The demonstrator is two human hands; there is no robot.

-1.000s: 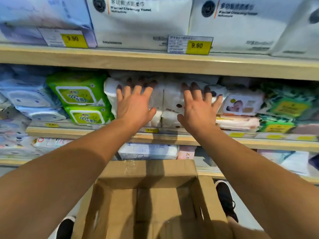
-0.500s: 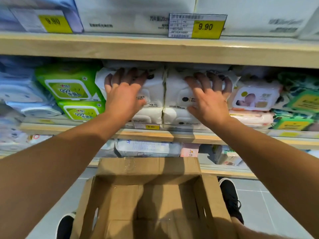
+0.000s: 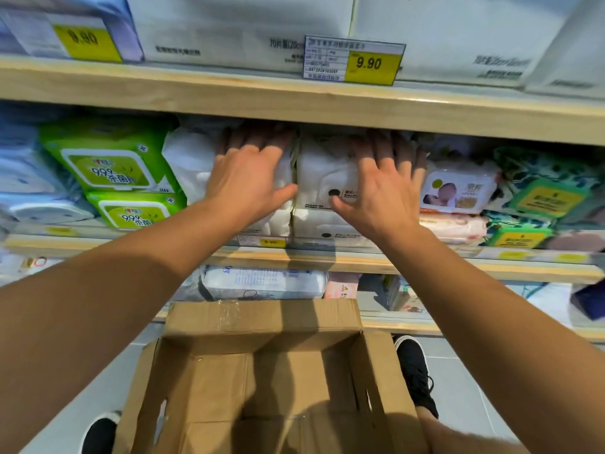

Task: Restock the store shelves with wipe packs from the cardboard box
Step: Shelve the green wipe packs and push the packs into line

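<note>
Two stacks of white wipe packs stand side by side on the middle shelf. My left hand lies flat with fingers spread on the left stack. My right hand presses the same way on the right stack, fingertips reaching into the shadow under the upper shelf. Neither hand grips a pack. Below, the cardboard box stands with its flaps up, and I see no packs inside it.
Green wipe packs sit left of the white stacks, a baby-picture pack and green leafy packs to the right. The upper shelf board hangs low over my hands. Black shoes flank the box on the grey floor.
Both hands have slid further up and deeper onto the white stacks. The view has moved closer to the shelf.
</note>
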